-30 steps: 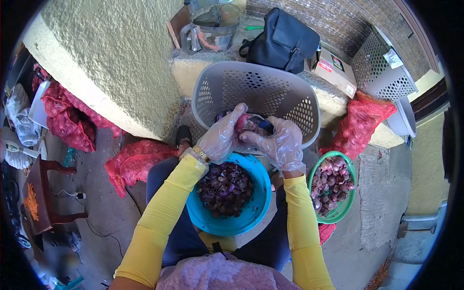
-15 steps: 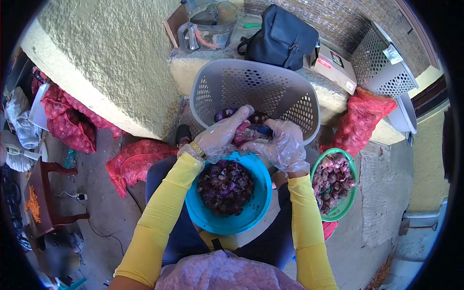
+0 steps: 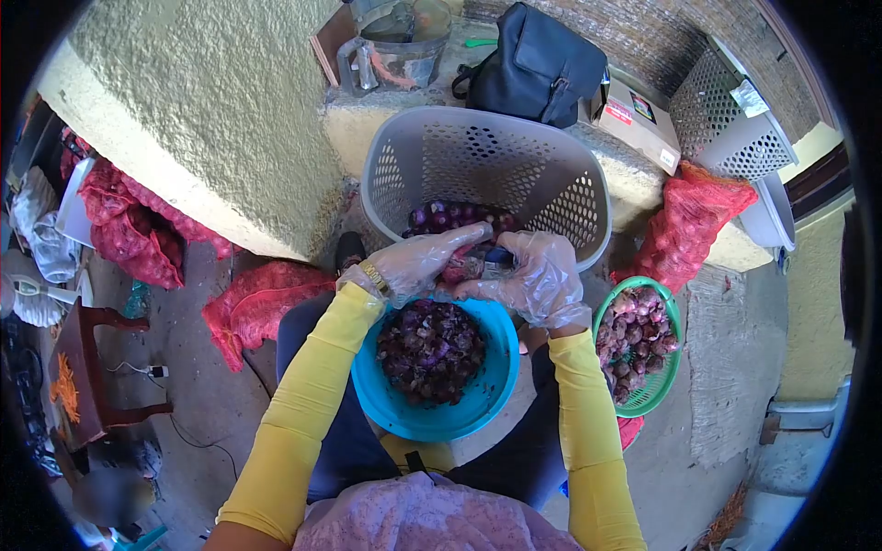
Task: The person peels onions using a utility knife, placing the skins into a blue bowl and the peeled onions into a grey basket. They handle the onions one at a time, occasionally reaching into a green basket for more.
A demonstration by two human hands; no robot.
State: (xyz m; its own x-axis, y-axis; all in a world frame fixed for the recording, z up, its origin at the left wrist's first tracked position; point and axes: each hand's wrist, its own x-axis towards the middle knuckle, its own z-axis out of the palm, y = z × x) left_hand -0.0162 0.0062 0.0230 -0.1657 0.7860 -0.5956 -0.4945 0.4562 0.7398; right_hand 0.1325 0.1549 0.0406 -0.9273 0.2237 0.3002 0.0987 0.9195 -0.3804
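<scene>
My left hand, in a clear plastic glove, is closed around a red onion. Facing it, my gloved right hand grips what looks like a small knife with a dark blue handle, held against the onion; the fingers partly hide it. Below both hands, a blue basin between my legs holds a heap of dark purple onion skins. Just beyond the hands stands a grey perforated laundry basket with shiny peeled onions at its bottom.
A green basket of unpeeled onions sits at my right. Red mesh sacks of onions stand at right and left. A black backpack, a box and a clear jug rest on the ledge. A wooden stool lies left.
Both hands have lowered slightly towards the basin, still holding the onion and the knife. My left fingers have shifted down and flattened over the onion. More of the peeled onions shows behind them.
</scene>
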